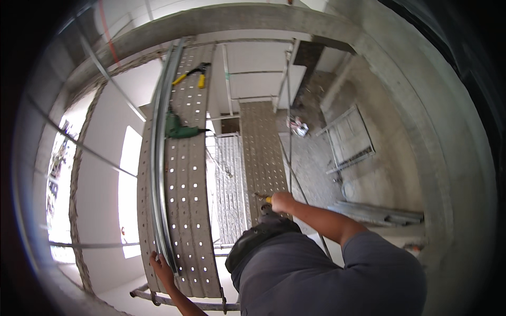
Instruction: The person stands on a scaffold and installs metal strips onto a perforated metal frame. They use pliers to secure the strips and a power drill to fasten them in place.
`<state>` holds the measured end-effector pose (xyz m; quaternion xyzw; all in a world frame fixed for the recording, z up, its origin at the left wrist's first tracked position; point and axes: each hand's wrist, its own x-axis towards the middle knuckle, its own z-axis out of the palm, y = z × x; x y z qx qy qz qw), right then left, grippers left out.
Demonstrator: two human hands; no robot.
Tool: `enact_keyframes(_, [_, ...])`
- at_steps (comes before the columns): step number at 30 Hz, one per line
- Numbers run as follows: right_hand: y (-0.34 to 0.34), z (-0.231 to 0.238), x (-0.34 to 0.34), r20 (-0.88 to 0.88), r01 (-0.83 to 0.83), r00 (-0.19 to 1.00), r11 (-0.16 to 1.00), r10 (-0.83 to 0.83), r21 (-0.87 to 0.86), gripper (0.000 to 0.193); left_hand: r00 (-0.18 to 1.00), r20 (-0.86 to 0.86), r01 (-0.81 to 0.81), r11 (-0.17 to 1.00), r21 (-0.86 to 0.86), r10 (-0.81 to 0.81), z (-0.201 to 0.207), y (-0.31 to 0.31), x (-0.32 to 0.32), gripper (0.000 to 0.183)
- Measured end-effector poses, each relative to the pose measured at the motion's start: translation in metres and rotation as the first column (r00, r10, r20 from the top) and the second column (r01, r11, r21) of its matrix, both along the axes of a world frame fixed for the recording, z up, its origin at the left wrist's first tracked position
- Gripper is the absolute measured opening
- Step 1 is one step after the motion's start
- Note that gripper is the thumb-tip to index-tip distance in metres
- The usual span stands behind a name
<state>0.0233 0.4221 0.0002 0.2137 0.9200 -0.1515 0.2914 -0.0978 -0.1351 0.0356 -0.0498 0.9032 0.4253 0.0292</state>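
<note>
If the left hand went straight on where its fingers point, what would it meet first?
The left hand would probably first meet the long, shiny silver metal channels on the grey-brown perforated metal plank; its fingertips lie beside them, but contact is unclear.

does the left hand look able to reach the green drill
Likely not without leaning: the left hand is at the near end of the metal channels, the green drill farther up the plank, across them.
</note>
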Motion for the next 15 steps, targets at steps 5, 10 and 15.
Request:
enact_keyframes(5, [0.081,-0.059,0.082,0.296,0.237,0.923,0.97,-0.244,0.062,0.032,0.998,-0.056,0.028,0.995,0.098,-0.023,-0.002,0.084,-0.032,0.048])
enact_keyframes(10, [0.105,-0.122,0.199,0.305,0.451,0.851,0.892,-0.428,-0.005,0.037,0.964,-0.117,0.247,0.968,0.051,-0.24,-0.002,0.206,-0.073,0.048])
enact_keyframes(15, [0.074,-0.096,0.212,0.268,0.74,0.656,0.671,-0.706,-0.043,0.057,0.893,-0.265,0.264,0.899,-0.349,-0.365,-0.036,0.27,-0.115,0.045])
